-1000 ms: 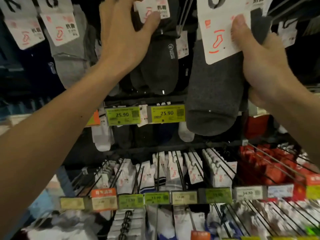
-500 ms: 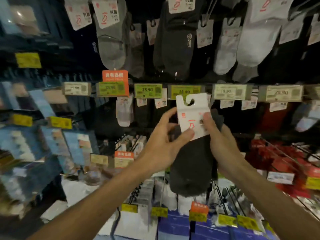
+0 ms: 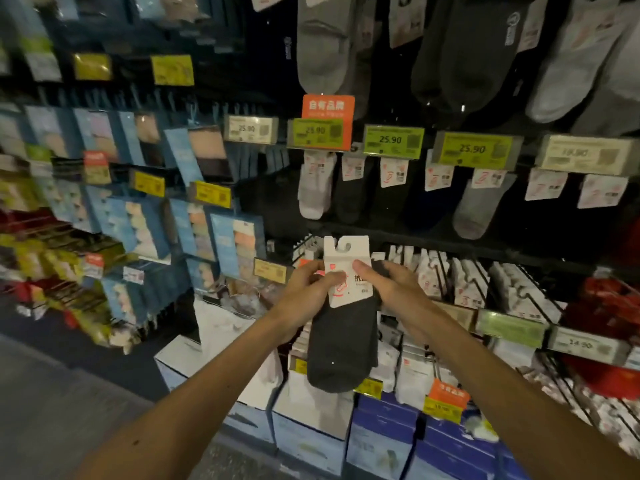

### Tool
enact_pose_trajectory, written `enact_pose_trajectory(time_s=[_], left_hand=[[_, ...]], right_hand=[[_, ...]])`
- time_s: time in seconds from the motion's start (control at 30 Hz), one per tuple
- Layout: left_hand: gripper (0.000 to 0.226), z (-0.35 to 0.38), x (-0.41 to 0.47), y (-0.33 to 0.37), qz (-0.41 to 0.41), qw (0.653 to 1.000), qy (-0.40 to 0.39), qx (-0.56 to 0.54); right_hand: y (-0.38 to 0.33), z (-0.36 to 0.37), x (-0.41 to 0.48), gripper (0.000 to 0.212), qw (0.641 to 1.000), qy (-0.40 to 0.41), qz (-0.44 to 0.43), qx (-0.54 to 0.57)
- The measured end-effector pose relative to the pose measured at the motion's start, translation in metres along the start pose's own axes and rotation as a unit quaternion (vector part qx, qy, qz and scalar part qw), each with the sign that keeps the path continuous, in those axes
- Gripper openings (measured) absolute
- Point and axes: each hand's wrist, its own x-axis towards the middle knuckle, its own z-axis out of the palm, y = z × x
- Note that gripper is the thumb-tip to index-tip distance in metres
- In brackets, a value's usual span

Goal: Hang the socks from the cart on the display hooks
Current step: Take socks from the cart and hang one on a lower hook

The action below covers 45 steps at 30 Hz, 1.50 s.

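Currently: dark socks point(image 3: 341, 348) held mid-air before the rack, toe hanging down, white card point(image 3: 347, 252) on top, upright. Pinched at card's left edge by left hand point(image 3: 308, 289), fingers curled. Gripped at right edge by right hand point(image 3: 393, 289), thumb on card face. Not on any hook point(image 3: 485, 275).

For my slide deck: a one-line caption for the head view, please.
A dark sock pack, held by its white header card between left hand and right hand, before the display hooks.
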Motion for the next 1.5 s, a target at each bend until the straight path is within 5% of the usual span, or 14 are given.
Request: enact_pose_trajectory(time_s=[0.2, 0.37, 0.47, 0.7, 1.03, 1.5], left_hand=[[0.016, -0.039, 0.054, 0.002, 0.099, 0.995, 0.018, 0.025], [0.048, -0.06, 0.103, 0.045, 0.2, 0.978, 0.049, 0.036], [0.046, -0.066, 0.124, 0.063, 0.248, 0.967, 0.038, 0.037], [0.047, -0.071, 0.132, 0.071, 0.401, 0.914, 0.046, 0.035], [0.069, -0.074, 0.162, 0.074, 0.481, 0.869, 0.04, 0.107], [0.053, -0.075, 0.17, 0.077, 0.509, 0.855, 0.066, 0.073]], right_hand=[[-0.013, 0.03, 0.052, 0.01, 0.996, 0.022, -0.061, -0.053], [-0.028, 0.039, 0.087, 0.01, 0.985, 0.086, -0.118, -0.086], [-0.04, 0.041, 0.1, 0.007, 0.978, 0.121, -0.151, -0.074], [-0.059, 0.047, 0.109, 0.008, 0.957, 0.135, -0.252, -0.05], [-0.076, 0.058, 0.131, 0.013, 0.943, 0.137, -0.302, -0.038], [-0.093, 0.061, 0.144, 0.005, 0.939, 0.169, -0.294, -0.052]])
